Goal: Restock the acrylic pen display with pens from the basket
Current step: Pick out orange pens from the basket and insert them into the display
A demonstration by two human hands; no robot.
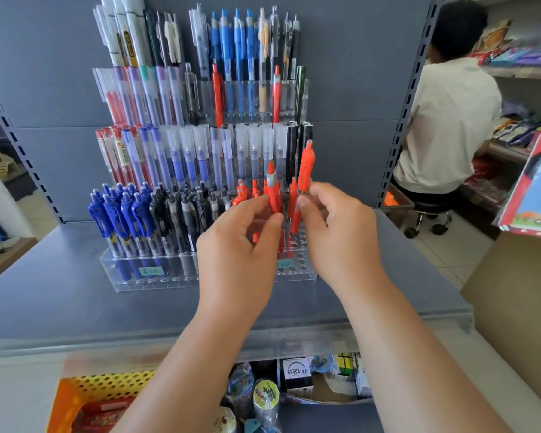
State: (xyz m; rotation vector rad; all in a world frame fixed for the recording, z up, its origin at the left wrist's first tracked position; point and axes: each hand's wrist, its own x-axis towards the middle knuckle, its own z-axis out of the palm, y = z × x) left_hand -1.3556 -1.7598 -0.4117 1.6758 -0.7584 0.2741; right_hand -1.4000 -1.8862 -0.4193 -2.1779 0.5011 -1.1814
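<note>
Nearest to the camera, at the lower left, stands the orange and yellow basket (107, 382) with a perforated rim; some red packets lie in it, but they are too blurred to tell what they are. Above it, two bare forearms reach forward to the acrylic pen display (156, 278), which stands on the grey-blue shelf (60, 301).

The left hand (238, 242) pinches one red pen (274, 195) between thumb and curled fingers and holds it upright over the front row. The right hand (341, 232) grips a second red pen (306, 167) with its fingertips, also upright and a little higher. A third red pen stands between the two hands; I cannot tell if a hand holds it.

In the front row, blue pens (119, 214) fill the left side, black pens (181, 210) the middle, and a few red pens (247, 190) stand just beside the left hand. Open holes (297, 254) show at the right end. The higher tiers carry capped pens in several colours.

At the right, well apart, a person in a white shirt (447, 120) sits on a stool (431, 210), facing other shelves.
</note>
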